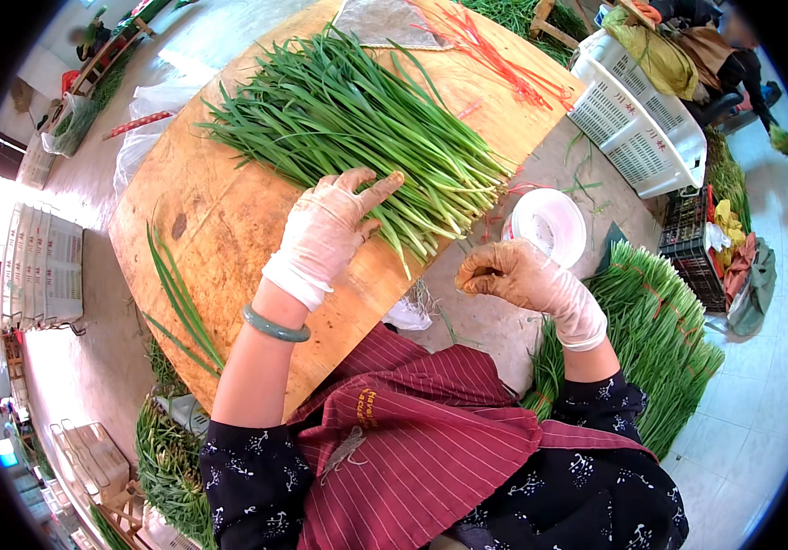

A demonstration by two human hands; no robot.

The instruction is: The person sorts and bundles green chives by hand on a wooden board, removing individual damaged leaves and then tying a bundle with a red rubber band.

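A loose pile of garlic chives [357, 128] lies across the wooden board [202, 202], its pale stem ends pointing right toward me. At the near side of the pile is my left hand [330, 225], in a whitish glove, its thumb and forefinger spread apart with nothing between them. My right hand [531, 280], in a glove stained brown at the fingers, hangs off the board's right edge. Its fingers are curled together, and whatever may be in them is hidden. Below the pile's stem ends, to the right, stands a white tub [548, 225]. A few separate chive leaves [183, 307] lie at the board's left edge.
Red ties [504, 55] lie at the board's far right. Bundled chives [641, 339] stack at my right, with more greens [169, 467] at lower left. White crates [637, 115] stand beyond right; stacked crates [41, 266] stand left. Another person [724, 55] sits at far right.
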